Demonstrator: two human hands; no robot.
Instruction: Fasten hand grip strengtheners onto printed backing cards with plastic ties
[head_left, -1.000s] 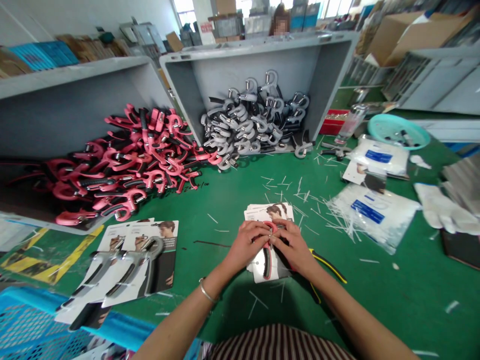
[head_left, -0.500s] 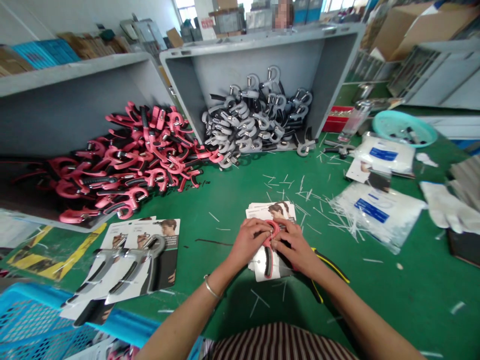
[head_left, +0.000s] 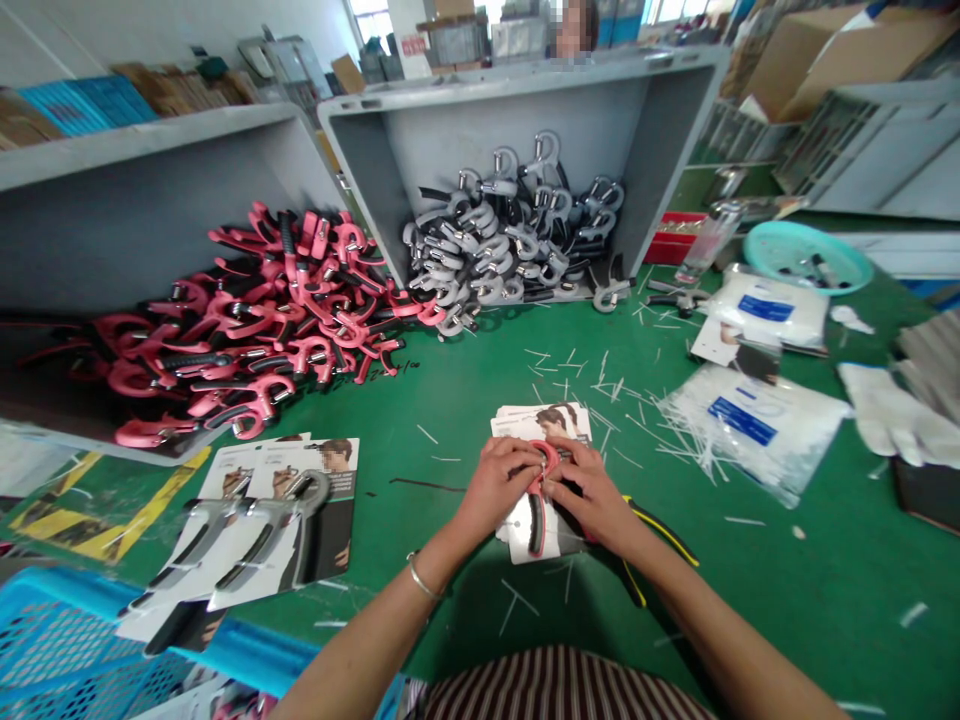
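A red-pink hand grip strengthener [head_left: 537, 525] with a black-padded handle lies on a stack of printed cards [head_left: 517, 420] in front of me. My left hand [head_left: 499, 485] holds its head from the left, fingers bent and closed. From the right, my right hand [head_left: 589, 487] pinches near the spring; its fingertips almost meet the left ones. Whether a thin tie sits between the fingers is hidden. Beside my right wrist lie pliers with yellow-and-black handles [head_left: 664, 533], their jaws hidden under the hand.
Grey crates hold red-pink hand grips [head_left: 247, 330] at left and grey ones [head_left: 510, 230] ahead. Carded grey hand grips [head_left: 274, 525] lie left, above a blue basket [head_left: 60, 640]. Bags of white cable ties [head_left: 757, 430], loose clippings [head_left: 611, 385] and a glove [head_left: 896, 415] lie right.
Both hands stay on the red-pink hand grip in nearly the same pose. The view has shifted very slightly; a person's head in the background has moved a little to the right.
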